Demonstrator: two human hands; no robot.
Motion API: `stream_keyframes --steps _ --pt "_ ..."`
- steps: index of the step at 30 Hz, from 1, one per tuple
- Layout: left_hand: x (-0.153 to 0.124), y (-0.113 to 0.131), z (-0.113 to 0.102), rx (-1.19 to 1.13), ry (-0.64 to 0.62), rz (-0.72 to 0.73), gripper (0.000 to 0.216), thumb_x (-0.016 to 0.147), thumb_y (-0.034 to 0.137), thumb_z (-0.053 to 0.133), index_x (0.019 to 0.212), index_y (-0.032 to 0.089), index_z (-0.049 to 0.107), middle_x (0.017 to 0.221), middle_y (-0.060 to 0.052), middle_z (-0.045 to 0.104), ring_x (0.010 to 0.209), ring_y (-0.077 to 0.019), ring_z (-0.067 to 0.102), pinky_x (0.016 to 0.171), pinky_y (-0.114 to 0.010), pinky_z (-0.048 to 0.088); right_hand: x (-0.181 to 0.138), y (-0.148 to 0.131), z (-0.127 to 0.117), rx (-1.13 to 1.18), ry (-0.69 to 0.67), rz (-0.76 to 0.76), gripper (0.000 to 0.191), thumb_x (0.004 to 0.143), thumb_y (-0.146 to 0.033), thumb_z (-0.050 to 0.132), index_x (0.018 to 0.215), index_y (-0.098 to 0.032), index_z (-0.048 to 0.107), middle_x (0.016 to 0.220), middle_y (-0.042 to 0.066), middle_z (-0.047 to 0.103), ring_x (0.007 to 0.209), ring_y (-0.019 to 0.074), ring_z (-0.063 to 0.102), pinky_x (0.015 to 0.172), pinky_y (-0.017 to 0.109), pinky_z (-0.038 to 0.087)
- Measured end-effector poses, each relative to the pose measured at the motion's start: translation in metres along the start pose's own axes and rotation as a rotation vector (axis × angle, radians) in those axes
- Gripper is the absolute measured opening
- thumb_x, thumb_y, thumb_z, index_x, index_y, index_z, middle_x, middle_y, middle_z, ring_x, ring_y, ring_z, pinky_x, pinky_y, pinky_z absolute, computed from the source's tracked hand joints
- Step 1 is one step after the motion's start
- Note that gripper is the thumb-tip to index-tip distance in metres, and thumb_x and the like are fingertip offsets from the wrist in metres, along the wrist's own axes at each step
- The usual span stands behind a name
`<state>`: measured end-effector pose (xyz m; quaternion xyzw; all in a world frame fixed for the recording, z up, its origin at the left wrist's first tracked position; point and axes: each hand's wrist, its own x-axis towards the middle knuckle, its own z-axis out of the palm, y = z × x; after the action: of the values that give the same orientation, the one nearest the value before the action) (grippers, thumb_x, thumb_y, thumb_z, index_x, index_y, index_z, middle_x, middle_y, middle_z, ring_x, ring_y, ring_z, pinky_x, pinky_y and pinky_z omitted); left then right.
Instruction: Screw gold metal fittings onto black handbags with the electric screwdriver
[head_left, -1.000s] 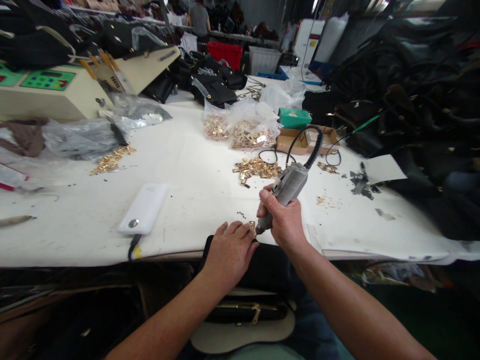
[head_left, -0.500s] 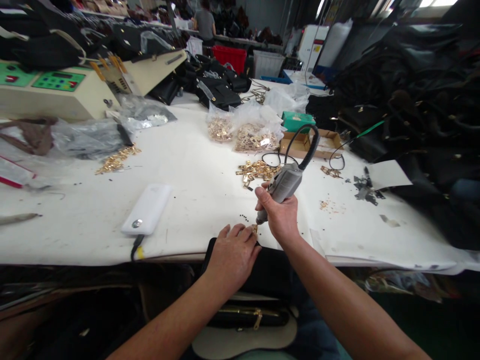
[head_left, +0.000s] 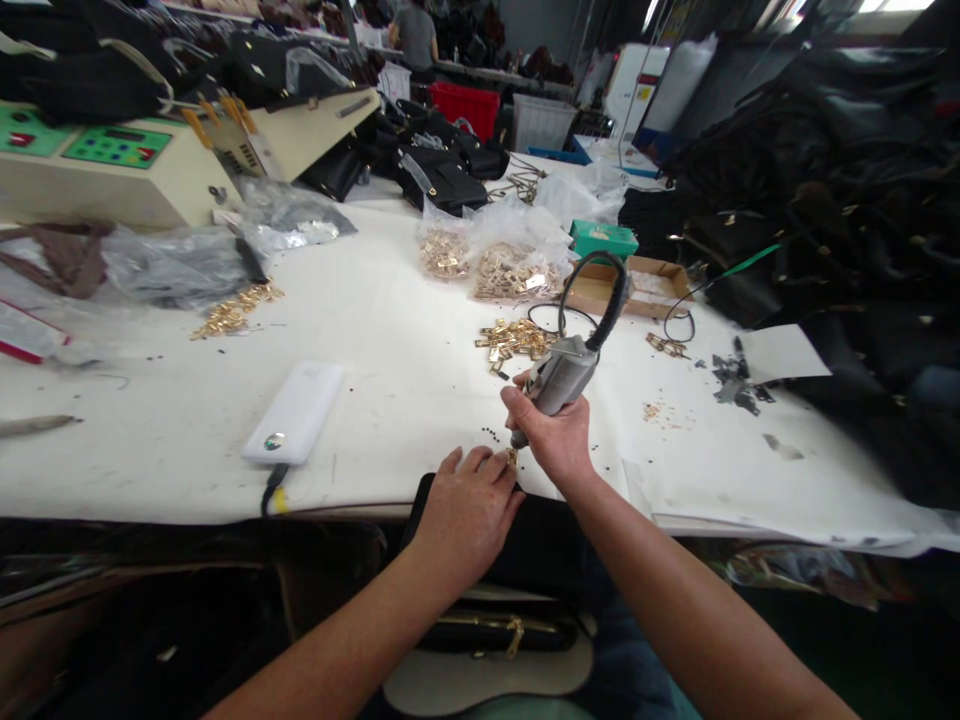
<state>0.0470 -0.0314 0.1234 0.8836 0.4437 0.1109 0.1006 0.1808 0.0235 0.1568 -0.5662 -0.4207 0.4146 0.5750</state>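
Note:
My right hand is closed around a grey electric screwdriver, tilted with its tip down and a black cable looping from its top. The tip meets a small gold metal fitting at the table's front edge. My left hand lies over the edge of a black bag, fingers bent and gripping it, fingertips against the fitting. Tiny black screws are scattered just beyond those fingertips. A gold zip pull shows on the bag lower down, over my lap.
A pile of gold fittings lies past the screwdriver, with bagged fittings behind. To the left are a white power bank and more gold pieces. Black bags are heaped at right. A person stands far back.
The screwdriver and my right hand have shifted slightly left and down, with the tip still at the fitting. My left hand stays in place. The view has tilted slightly.

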Motion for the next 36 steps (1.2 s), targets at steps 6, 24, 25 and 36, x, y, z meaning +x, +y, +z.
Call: stream_keyframes --steps 6,24,25,36 --pt "0.000 0.000 0.002 0.005 -0.008 -0.005 0.023 0.098 0.030 0.057 0.115 0.019 0.069 0.122 -0.007 0.070 0.117 -0.0290 0.058 0.100 -0.050 0.047 0.000 0.005 -0.002 -0.091 -0.016 -0.041 0.020 0.074 -0.035 0.075 0.075 -0.016 0.067 0.057 0.000 0.064 0.048 0.0144 0.058 0.050 0.026 0.051" --pt "0.000 -0.002 -0.001 -0.068 0.028 -0.025 0.022 0.096 0.030 0.062 0.116 0.023 0.069 0.122 -0.004 0.072 0.118 -0.0269 0.059 0.101 -0.049 0.046 0.009 0.011 -0.008 -0.020 -0.141 -0.085 0.035 0.078 -0.049 0.076 0.072 -0.017 0.063 0.053 0.000 0.061 0.046 0.0132 0.054 0.046 0.025 0.047" --pt "0.000 -0.003 -0.001 -0.079 0.035 -0.031 0.023 0.096 0.031 0.063 0.116 0.024 0.069 0.122 -0.004 0.072 0.118 -0.0268 0.059 0.101 -0.049 0.045 0.009 0.011 -0.009 -0.012 -0.151 -0.089 0.037 0.077 -0.050 0.078 0.072 -0.017 0.063 0.054 0.000 0.061 0.047 0.0131 0.054 0.047 0.025 0.047" --pt "0.000 -0.005 0.002 -0.104 0.054 -0.041 0.026 0.094 0.035 0.068 0.119 0.027 0.068 0.119 -0.002 0.073 0.115 -0.0261 0.059 0.095 -0.047 0.043 -0.002 -0.001 -0.014 0.124 -0.077 -0.101 0.041 0.074 -0.055 0.080 0.081 -0.017 0.066 0.055 0.000 0.062 0.047 0.0147 0.057 0.046 0.026 0.049"
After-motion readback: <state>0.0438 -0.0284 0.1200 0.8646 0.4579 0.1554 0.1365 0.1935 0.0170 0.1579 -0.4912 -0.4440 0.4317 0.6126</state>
